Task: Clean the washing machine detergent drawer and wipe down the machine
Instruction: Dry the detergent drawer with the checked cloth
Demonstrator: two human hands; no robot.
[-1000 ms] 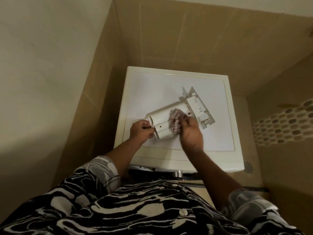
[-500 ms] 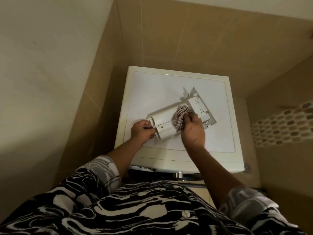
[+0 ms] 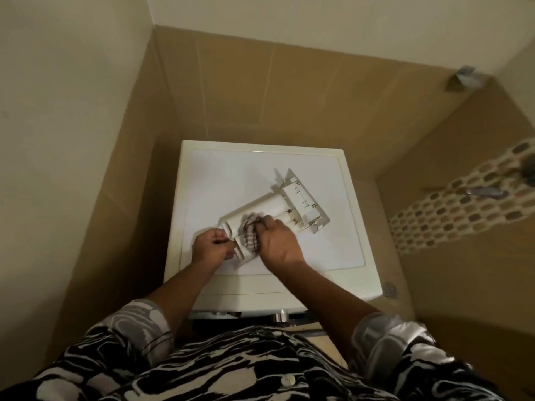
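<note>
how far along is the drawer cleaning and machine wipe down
Done: the detergent drawer is out, lying on the washing machine top. In hand: left hand grips its near end, right hand rubs it with a checked cloth. Left: refit it, wipe the machine.

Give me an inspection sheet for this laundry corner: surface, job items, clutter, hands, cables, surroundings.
Surface: white washing machine top, bearing the drawer.
Job's things: detergent drawer lies diagonally on the top; checked cloth pressed on its near end.
Clutter: nothing seen.
Hands: left hand grips the drawer's near end; right hand holds the cloth.
Cables: nothing seen.
Surroundings: tan tiled walls; mosaic strip at right; floor drain beside the machine.
</note>
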